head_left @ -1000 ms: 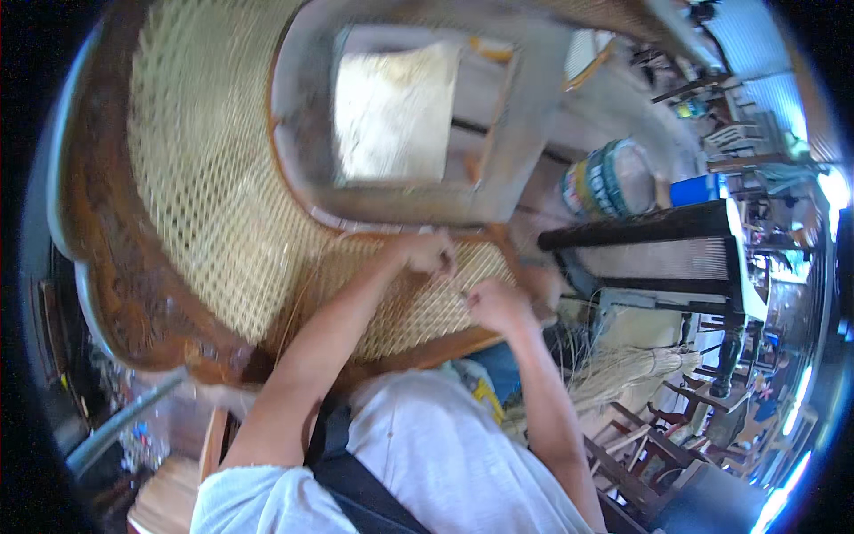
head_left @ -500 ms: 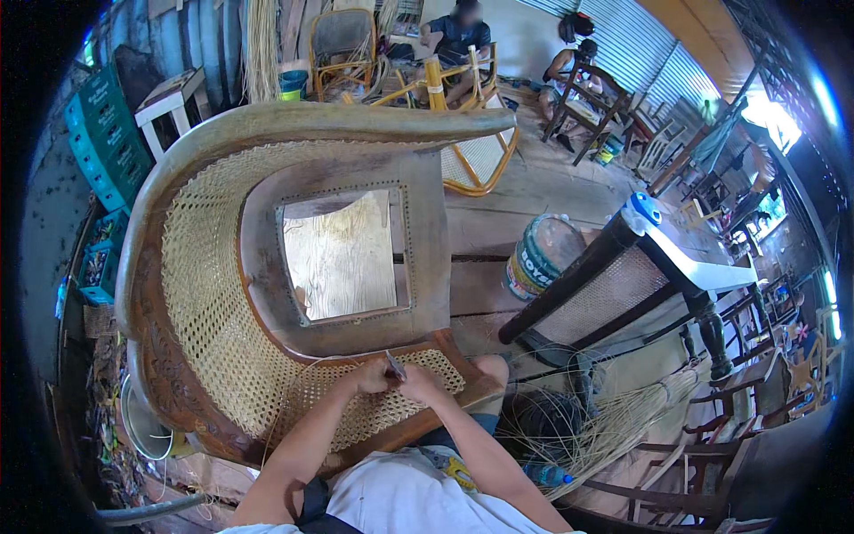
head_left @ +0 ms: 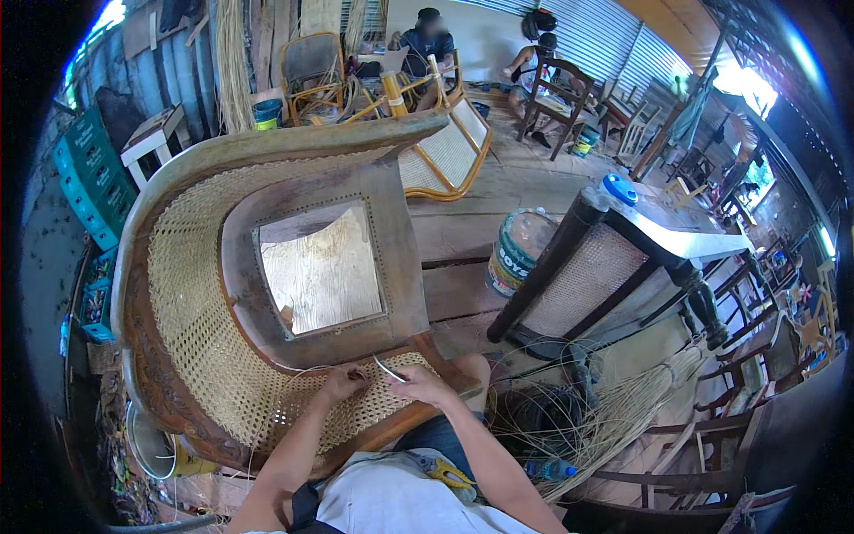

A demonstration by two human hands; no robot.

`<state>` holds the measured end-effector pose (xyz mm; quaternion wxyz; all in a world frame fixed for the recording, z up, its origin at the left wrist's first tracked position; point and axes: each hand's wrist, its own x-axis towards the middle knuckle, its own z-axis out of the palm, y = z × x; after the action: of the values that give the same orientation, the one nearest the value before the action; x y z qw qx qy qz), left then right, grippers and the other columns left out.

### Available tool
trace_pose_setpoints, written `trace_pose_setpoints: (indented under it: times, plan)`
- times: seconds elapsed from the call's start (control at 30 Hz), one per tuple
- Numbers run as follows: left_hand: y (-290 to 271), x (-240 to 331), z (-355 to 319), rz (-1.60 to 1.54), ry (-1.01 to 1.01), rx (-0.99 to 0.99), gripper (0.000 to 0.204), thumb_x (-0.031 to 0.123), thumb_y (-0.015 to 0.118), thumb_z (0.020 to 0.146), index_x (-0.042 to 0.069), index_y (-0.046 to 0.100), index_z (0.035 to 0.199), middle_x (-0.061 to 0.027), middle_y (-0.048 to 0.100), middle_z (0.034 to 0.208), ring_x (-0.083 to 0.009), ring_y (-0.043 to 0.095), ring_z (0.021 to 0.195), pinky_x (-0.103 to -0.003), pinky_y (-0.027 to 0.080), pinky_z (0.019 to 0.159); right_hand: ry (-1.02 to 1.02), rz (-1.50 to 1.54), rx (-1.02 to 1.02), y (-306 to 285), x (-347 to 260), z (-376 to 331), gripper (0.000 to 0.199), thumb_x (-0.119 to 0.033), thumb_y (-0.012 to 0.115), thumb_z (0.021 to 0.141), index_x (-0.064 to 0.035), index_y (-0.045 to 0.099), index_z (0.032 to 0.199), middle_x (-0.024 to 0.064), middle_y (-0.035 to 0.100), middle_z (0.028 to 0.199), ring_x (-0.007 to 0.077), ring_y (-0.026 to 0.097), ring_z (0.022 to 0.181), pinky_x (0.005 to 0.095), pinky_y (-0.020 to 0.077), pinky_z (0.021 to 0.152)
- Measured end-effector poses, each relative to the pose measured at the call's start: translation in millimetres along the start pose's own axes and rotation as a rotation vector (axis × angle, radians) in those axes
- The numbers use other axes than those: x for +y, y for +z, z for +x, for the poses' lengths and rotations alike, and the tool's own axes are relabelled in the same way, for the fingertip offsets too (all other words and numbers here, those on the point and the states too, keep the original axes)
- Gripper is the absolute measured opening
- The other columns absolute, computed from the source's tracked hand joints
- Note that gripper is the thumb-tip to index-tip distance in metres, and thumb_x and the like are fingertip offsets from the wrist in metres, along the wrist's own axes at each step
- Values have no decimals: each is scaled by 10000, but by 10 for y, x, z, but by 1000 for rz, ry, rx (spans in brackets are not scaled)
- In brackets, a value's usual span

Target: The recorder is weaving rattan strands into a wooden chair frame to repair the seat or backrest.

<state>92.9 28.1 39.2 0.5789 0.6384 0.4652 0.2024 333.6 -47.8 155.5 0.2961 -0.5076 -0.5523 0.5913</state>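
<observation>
A large curved wooden chair frame (head_left: pixel 405 218) with woven cane panels lies tilted before me. Over the lower cane panel (head_left: pixel 391 408), my left hand (head_left: pixel 343 384) is closed, its fingertips pinched. A thin cane strand (head_left: pixel 298 368) runs from the left along the panel's upper edge to these fingers; the exact grip is too small to see. Just to the right, my right hand (head_left: pixel 422 386) is closed around a thin, bright, slightly curved blade-like tool (head_left: pixel 389 369), its tip pointing up and left, apart from the left hand. Yellow-handled scissors (head_left: pixel 447 473) rest in my lap.
A paint bucket (head_left: pixel 520 254) and an upturned dark piece of furniture with a cane panel (head_left: pixel 583 276) stand to the right. Loose cane strands (head_left: pixel 636 418) spread below them. Green crates (head_left: pixel 98 178) are stacked at left. Two people sit at the back among chairs.
My hands were together at the tool; now they are apart, the left one further left. The tool's bright blade now shows. The whole view has shifted slightly.
</observation>
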Motion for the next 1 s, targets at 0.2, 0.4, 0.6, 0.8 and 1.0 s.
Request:
trace_pose_setpoints:
  times: [0.2,0.4,0.6,0.8,1.0]
  plan:
    - [171,98,-80,141,140,161,146,63,674,811,46,663,955,-84,669,793,-130,625,739,-307,512,691,-386,-647,260,259,-75,351,244,-236,545,844,-8,630,831,222,632,737,405,615,689,484,478,639]
    - [260,185,-122,272,72,153,145,-11,599,811,46,598,944,-102,642,780,-176,622,718,-330,503,670,160,-671,93,219,-161,121,233,-239,551,867,-9,588,880,221,642,844,396,631,814,501,478,740]
    - [217,173,-124,370,263,271,201,-73,549,798,56,586,947,-104,617,755,-182,607,694,-320,499,669,170,-628,135,-176,-278,-404,280,-215,474,868,12,598,976,248,649,958,403,641,880,508,491,779]
    - [113,593,-458,570,572,213,176,19,575,792,52,636,953,-159,675,864,-294,666,773,-370,540,693,197,-146,165,-282,16,-617,246,-274,532,920,-42,577,851,88,586,712,214,549,610,358,421,549]
    - [342,1416,-222,703,254,-155,405,352,568,879,60,622,1155,-240,619,1102,-406,546,1096,-467,414,960,-21,-130,309,-324,-475,-627,248,-238,508,960,-110,665,816,-14,583,639,91,531,524,270,437,471]
